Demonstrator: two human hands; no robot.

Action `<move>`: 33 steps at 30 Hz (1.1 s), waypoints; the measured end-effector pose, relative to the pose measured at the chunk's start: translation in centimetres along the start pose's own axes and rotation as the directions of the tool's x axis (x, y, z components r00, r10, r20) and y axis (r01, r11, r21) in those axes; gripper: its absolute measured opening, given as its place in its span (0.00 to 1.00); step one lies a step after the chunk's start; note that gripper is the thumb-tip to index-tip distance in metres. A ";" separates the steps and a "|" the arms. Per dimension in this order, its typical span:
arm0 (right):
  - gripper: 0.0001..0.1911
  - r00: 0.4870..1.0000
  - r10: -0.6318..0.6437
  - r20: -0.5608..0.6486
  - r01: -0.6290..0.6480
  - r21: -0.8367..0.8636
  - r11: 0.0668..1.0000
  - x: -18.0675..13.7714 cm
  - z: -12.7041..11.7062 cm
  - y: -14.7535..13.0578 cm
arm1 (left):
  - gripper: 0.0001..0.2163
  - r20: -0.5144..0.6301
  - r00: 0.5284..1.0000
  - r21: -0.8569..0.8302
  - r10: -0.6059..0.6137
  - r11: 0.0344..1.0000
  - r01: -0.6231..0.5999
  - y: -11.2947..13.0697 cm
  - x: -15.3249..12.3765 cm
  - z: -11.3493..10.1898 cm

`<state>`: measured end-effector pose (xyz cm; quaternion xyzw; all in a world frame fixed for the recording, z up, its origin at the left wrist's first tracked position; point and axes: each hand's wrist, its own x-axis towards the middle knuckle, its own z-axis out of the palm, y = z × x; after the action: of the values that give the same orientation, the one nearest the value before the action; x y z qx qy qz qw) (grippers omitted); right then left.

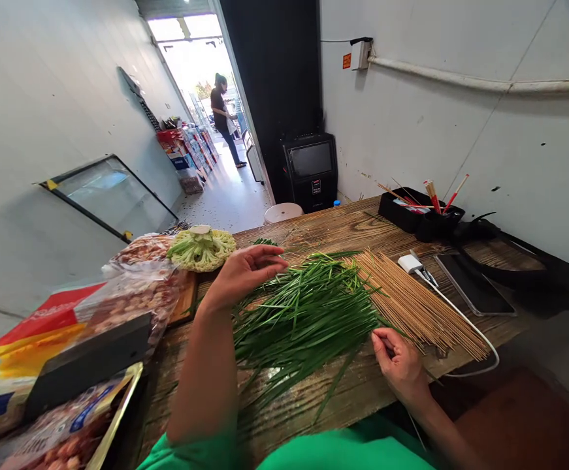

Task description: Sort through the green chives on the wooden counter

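Observation:
A pile of long green chive leaves (308, 313) lies spread across the wooden table (343, 228). To its right lies a fan of several thin bamboo skewers (411, 300). My left hand (245, 271) hovers over the far left edge of the chives, fingers loosely curled, nothing held in them. My right hand (399, 359) rests at the table's near edge, fingers pinched together on the end of a chive leaf or a skewer; I cannot make out which.
A cauliflower head (202, 247) and plastic bags of food (137, 287) sit at the left. A black box with chopsticks (419, 212), a white charger with cable (409, 264), a tablet (473, 284) and a black bag (519, 261) lie at the right. A person stands far down the aisle (223, 114).

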<state>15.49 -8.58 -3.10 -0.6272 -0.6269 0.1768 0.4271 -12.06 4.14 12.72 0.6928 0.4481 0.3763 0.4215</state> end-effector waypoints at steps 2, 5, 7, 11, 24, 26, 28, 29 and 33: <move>0.11 1.000 0.000 0.007 0.000 0.008 1.000 0.0 0.0 0.0 | 0.21 0.178 0.984 -0.035 0.025 0.999 -0.019 0.0 -0.1 1.0; 0.11 1.000 -0.001 0.011 0.001 0.026 1.000 -0.1 -0.1 0.1 | 0.13 0.300 0.953 0.206 0.034 0.974 -0.099 -1.2 0.5 3.9; 0.11 1.000 -0.002 0.005 0.002 0.029 1.000 -0.1 -0.1 0.1 | 0.10 0.217 0.968 0.405 0.127 0.891 -0.207 -2.2 1.2 6.6; 0.11 1.000 -0.012 0.000 0.012 0.030 0.999 -0.2 -0.1 0.0 | 0.11 0.305 0.915 0.443 0.265 0.811 -0.383 -3.0 1.6 10.9; 0.10 1.000 -0.003 0.006 0.003 0.022 1.000 -0.3 -0.1 -0.3 | 0.08 0.114 0.993 0.430 -0.024 0.903 -0.027 -5.1 1.8 13.3; 0.09 1.000 0.003 0.008 -0.004 0.019 1.000 -0.3 -0.2 -0.4 | 0.08 0.069 0.997 0.355 -0.040 0.935 0.013 -5.4 1.8 13.8; 0.09 1.000 0.012 0.014 -0.013 0.031 0.999 -0.4 -0.2 -0.5 | 0.09 0.049 0.997 0.291 -0.059 0.956 0.043 -5.6 1.8 14.1; 0.09 1.000 0.017 0.021 -0.018 0.040 0.999 -0.4 -0.2 -0.4 | 0.09 0.041 0.997 0.265 -0.068 0.963 0.055 -5.7 1.8 14.3; 0.10 0.999 0.022 0.033 -0.025 0.063 0.998 -0.4 -0.1 -0.3 | 0.09 0.011 0.996 0.195 -0.085 0.977 0.081 -5.9 1.7 14.6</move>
<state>15.34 -9.06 -2.98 -0.6177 -0.6203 0.2118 0.4346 -0.13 3.59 2.29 0.7150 0.5072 0.3059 0.3714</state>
